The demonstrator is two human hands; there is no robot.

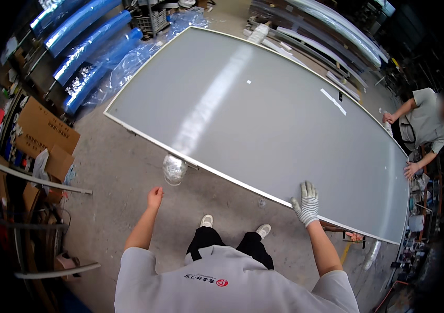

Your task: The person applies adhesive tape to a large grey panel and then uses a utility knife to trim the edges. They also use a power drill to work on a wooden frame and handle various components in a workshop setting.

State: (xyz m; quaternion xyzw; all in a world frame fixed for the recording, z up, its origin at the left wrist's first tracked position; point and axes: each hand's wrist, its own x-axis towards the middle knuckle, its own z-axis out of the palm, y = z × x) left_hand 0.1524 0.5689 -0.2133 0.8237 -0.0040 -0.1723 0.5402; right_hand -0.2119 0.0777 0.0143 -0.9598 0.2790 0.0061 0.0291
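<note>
A large framed panel (pixel 284 125) with a grey translucent face and a thin white frame lies flat before me, running from far left to near right. My right hand (pixel 307 204), in a striped knit glove, rests with fingers stretched on the panel's near edge. My left hand (pixel 155 197) is bare and held in the air, apart from the panel. Its fingers are curled closed, and anything inside them is hidden. Just beyond it, a support end wrapped in clear film (pixel 174 169) sticks out from under the panel.
A co-worker (pixel 420 125) stands at the panel's right end, one hand on its edge. Blue film-wrapped lengths (pixel 83 34) lie on a rack at far left. Cardboard (pixel 44 130) and curved strips (pixel 57 274) stand at left. Long wrapped profiles (pixel 331 31) lie behind the panel.
</note>
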